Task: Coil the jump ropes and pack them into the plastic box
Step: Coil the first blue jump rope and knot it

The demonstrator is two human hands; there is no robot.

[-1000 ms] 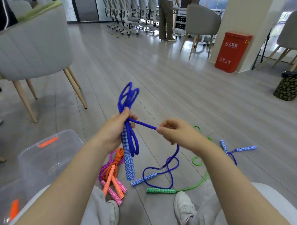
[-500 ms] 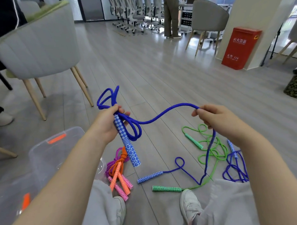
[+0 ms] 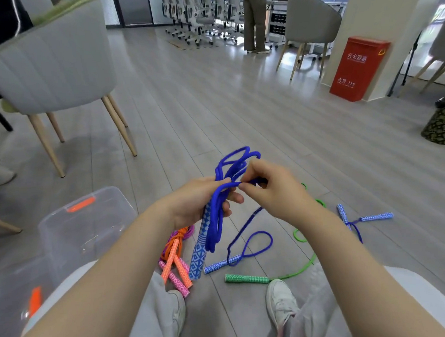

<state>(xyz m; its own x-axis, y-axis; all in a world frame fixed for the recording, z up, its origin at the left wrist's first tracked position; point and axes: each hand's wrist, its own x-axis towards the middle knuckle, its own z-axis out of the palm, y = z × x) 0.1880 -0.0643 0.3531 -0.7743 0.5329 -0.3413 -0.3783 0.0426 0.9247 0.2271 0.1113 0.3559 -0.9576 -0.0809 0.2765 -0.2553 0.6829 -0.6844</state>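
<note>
So, quick rundown of what's on the floor and in hand:

Left hand (image 3: 192, 202): wrapped around the bundled loops of the blue jump rope (image 3: 218, 219) plus one of its handles (image 3: 198, 256), which hangs down below the fist.
Right hand (image 3: 271, 191): pinching a strand of that same blue rope between thumb and fingertips, right up against the left hand. Loops stick up above both hands.
Loose end: the rest of the blue rope trails down to the floor, makes a loop, and ends at its second handle (image 3: 219, 265) lying flat.
Plastic box (image 3: 73, 225): clear, orange latches, on the floor to the left, partly hidden by the left forearm and knee.
Orange and pink ropes (image 3: 177, 257): bundled together on the floor between the box and the dangling blue handle.
Green rope (image 3: 246, 278): uncoiled, handle near the right shoe (image 3: 282, 306), cord running off behind the right forearm so most of it is hidden.
Second blue rope (image 3: 366, 218): loose on the floor further right, two handles showing.
Around: grey chair (image 3: 51, 63) at left, red cabinet (image 3: 357, 68) by a pillar, patterned bin (image 3: 440, 125) at far right, someone standing in the back by office chairs.
</note>
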